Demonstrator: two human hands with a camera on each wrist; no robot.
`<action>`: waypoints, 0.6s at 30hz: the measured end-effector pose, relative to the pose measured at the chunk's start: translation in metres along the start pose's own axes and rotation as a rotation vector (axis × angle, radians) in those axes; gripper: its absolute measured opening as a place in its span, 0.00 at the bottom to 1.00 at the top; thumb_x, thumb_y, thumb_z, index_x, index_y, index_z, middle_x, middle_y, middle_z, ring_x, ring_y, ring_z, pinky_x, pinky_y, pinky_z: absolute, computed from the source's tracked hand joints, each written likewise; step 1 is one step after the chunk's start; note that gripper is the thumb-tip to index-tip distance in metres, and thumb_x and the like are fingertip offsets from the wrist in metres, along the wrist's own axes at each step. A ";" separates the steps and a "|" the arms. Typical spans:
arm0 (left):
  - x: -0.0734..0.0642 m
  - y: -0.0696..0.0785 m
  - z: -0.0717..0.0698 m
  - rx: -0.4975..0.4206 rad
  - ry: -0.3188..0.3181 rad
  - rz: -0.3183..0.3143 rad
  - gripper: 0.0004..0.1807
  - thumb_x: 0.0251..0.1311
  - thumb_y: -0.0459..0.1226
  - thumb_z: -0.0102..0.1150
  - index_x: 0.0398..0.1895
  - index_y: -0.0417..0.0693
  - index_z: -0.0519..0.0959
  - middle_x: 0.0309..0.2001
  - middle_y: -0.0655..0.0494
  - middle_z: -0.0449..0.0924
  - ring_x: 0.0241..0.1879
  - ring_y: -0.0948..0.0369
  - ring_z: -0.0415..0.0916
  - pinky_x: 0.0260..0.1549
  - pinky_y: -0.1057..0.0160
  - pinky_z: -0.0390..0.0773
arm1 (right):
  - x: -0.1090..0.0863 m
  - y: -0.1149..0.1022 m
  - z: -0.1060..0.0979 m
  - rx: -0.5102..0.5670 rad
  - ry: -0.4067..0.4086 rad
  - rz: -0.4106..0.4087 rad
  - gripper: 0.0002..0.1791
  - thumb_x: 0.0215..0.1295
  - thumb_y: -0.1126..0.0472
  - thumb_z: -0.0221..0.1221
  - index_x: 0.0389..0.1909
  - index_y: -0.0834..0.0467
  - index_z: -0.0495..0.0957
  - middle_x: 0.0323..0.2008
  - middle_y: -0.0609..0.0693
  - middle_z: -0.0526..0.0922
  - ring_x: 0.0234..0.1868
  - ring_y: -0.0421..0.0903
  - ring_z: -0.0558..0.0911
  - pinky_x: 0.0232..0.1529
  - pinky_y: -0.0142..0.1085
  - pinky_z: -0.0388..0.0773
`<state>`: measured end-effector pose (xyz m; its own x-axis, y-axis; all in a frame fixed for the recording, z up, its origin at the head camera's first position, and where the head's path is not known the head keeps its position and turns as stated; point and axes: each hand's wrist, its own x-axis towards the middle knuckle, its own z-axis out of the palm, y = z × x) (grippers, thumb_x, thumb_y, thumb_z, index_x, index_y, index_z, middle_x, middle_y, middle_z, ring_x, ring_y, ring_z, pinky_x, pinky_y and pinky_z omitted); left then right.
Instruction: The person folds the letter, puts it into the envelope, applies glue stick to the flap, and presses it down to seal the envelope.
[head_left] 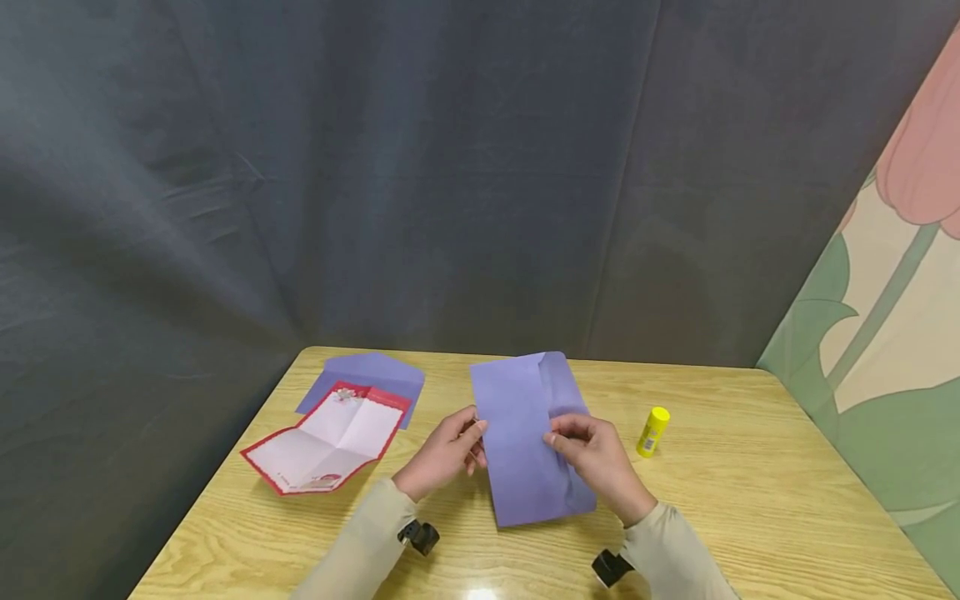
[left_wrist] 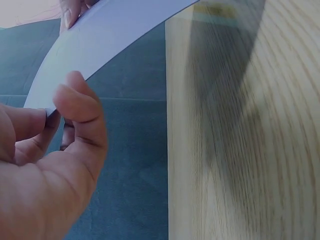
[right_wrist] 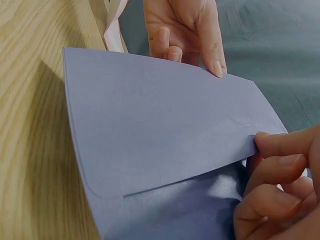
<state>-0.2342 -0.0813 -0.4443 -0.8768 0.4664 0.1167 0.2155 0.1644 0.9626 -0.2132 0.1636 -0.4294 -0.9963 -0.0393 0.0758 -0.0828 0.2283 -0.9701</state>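
A purple envelope (head_left: pixel 517 442) is held up above the table between both hands, its long side running away from the person. My left hand (head_left: pixel 448 450) pinches its left edge between thumb and fingers. With thumb and forefinger, my right hand (head_left: pixel 596 458) pinches the edge of the envelope's opening, on the flap side. In the right wrist view, the envelope's front panel (right_wrist: pixel 150 125) stands a little apart from the back near the right fingers, and the inside shows dark. The left wrist view shows the paper (left_wrist: pixel 95 40) bending slightly between the hands.
At the left lies a creased letter sheet (head_left: pixel 330 442) with a red border, partly over a second purple envelope (head_left: pixel 375 367). A yellow glue stick (head_left: pixel 653 432) stands right of the right hand. The wooden table (head_left: pixel 750 500) meets a dark curtain (head_left: pixel 480 208) behind.
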 end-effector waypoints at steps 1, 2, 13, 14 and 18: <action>0.000 0.000 0.000 -0.002 -0.001 0.001 0.18 0.79 0.41 0.40 0.32 0.35 0.63 0.30 0.32 0.74 0.33 0.31 0.74 0.24 0.51 0.79 | 0.000 0.000 0.000 0.006 0.003 0.003 0.10 0.62 0.70 0.66 0.44 0.69 0.82 0.35 0.53 0.81 0.33 0.40 0.76 0.34 0.29 0.74; 0.000 -0.001 0.000 -0.003 -0.003 0.002 0.18 0.79 0.41 0.40 0.32 0.35 0.62 0.30 0.31 0.74 0.32 0.31 0.74 0.25 0.50 0.79 | 0.000 0.000 0.000 0.014 0.004 0.005 0.11 0.62 0.70 0.66 0.44 0.69 0.82 0.35 0.53 0.81 0.33 0.40 0.77 0.35 0.29 0.75; -0.003 -0.007 0.007 -0.081 -0.046 -0.089 0.12 0.77 0.38 0.47 0.40 0.36 0.68 0.30 0.39 0.81 0.28 0.42 0.83 0.26 0.45 0.82 | 0.002 0.006 0.003 -0.029 0.026 -0.003 0.11 0.62 0.72 0.63 0.46 0.68 0.78 0.36 0.55 0.81 0.36 0.41 0.78 0.37 0.28 0.76; -0.004 -0.008 0.007 -0.098 -0.049 -0.108 0.11 0.77 0.39 0.48 0.44 0.36 0.68 0.31 0.40 0.82 0.30 0.41 0.84 0.25 0.47 0.83 | 0.003 0.006 0.003 -0.057 0.036 -0.007 0.11 0.62 0.73 0.62 0.45 0.68 0.79 0.36 0.55 0.80 0.36 0.41 0.77 0.38 0.28 0.75; -0.005 -0.013 0.003 -0.166 0.019 -0.154 0.20 0.76 0.43 0.50 0.60 0.38 0.63 0.36 0.42 0.82 0.29 0.43 0.85 0.18 0.58 0.80 | 0.006 0.010 0.004 -0.166 0.057 -0.041 0.09 0.60 0.75 0.60 0.41 0.67 0.80 0.34 0.54 0.79 0.36 0.43 0.75 0.37 0.29 0.73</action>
<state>-0.2314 -0.0837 -0.4580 -0.9023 0.4299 -0.0317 0.0061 0.0863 0.9963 -0.2197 0.1616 -0.4397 -0.9912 0.0024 0.1324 -0.1213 0.3849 -0.9149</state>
